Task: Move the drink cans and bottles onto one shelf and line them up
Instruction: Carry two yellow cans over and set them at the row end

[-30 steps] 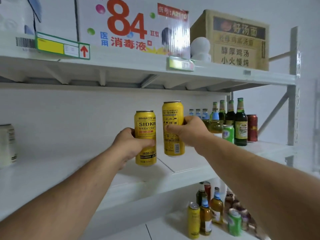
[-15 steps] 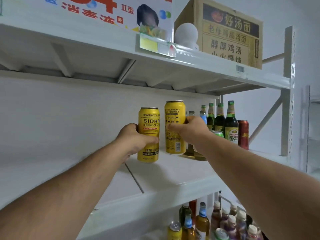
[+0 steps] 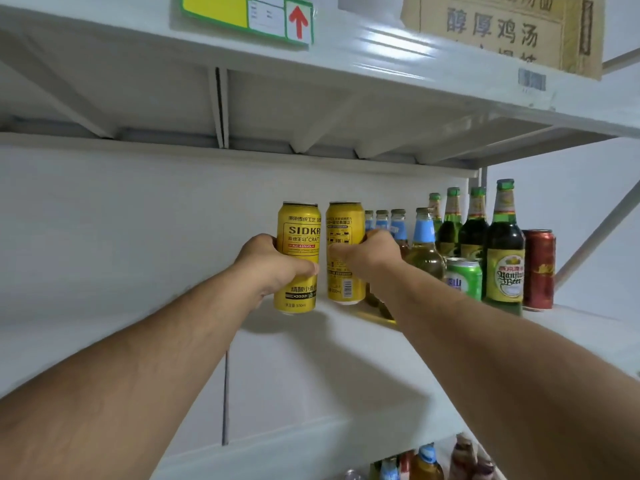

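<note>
with each hand's fingers wrapped round a yellow can, left hand (image 3: 273,268) and right hand (image 3: 372,256) should set the left can (image 3: 298,237) and right can (image 3: 344,223) down upright on the shelf (image 3: 311,368), flush beside the bottles (image 3: 424,251).

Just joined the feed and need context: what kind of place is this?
Probably a shop stockroom or storeroom. White metal shelving carries a yellow label tag with a red arrow, a printed cardboard carton sits on top, and beer bottles and cans stand grouped on the shelf.

light: bright, even | glare: upper shelf (image 3: 391,46) edge | shadows: soft under arms | edges: slightly blurred, wide-angle bowed
</note>
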Motion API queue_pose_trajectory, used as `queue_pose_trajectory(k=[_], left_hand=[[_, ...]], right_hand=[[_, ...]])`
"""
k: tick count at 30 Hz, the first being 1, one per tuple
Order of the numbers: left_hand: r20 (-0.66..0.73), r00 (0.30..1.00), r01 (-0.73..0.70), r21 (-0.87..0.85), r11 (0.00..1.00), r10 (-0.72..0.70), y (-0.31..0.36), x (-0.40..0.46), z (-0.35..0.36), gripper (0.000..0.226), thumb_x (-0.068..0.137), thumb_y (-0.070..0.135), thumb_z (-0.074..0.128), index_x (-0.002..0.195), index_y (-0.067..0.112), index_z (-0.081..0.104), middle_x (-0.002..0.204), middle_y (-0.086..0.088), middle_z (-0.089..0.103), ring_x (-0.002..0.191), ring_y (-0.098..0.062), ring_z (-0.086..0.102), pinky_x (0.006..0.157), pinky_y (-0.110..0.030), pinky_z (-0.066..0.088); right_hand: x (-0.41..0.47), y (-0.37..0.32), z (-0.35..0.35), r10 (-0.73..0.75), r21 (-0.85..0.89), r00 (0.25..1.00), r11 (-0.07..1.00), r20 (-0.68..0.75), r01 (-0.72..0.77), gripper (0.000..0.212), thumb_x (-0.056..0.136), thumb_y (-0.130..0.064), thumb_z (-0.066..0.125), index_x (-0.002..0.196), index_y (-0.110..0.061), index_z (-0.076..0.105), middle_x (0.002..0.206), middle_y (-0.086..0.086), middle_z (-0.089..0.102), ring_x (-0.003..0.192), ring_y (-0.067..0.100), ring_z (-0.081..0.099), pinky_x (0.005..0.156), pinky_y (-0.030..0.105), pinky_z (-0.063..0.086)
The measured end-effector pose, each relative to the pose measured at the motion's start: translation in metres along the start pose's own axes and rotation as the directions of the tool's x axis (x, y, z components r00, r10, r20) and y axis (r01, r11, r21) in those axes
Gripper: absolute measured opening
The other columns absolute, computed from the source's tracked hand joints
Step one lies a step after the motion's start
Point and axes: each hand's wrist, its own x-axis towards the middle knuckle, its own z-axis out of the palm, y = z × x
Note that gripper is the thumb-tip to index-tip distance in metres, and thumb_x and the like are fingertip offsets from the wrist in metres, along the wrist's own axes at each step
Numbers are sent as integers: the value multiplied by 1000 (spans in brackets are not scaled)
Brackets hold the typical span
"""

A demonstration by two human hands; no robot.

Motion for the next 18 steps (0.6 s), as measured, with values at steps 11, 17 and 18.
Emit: queue_pose_trajectory(k=[11, 17, 18], left_hand=[[-177, 983, 48, 1, 999, -47, -4, 42, 28, 38, 70, 21, 92, 102, 17, 71, 96, -3, 75, 87, -20, 72, 84, -37, 57], [-201, 977, 67, -35, 997, -72, -15, 48, 36, 31, 73, 19, 91, 92, 21, 66, 92, 1, 73, 82, -15, 69, 83, -36, 55], [-201, 977, 68, -42, 997, -75, -18, 48, 37, 31, 73, 19, 91, 92, 21, 67, 92, 1, 72, 81, -14, 69, 80, -35, 53]], right_hand=[[72, 30, 30, 75, -16, 997, 997, 32, -74, 39, 79, -38, 82, 105, -18, 62, 94, 2, 64, 84, 25, 63, 76, 37, 53], [86, 40, 39, 86, -9, 995, 996, 57, -86, 37, 82, -35, 80, 107, -18, 59, 93, 3, 61, 94, 27, 67, 76, 36, 51], [87, 41, 41, 88, -15, 994, 996, 58, -87, 37, 83, -35, 80, 107, -18, 57, 93, 2, 60, 97, 28, 67, 77, 37, 51]])
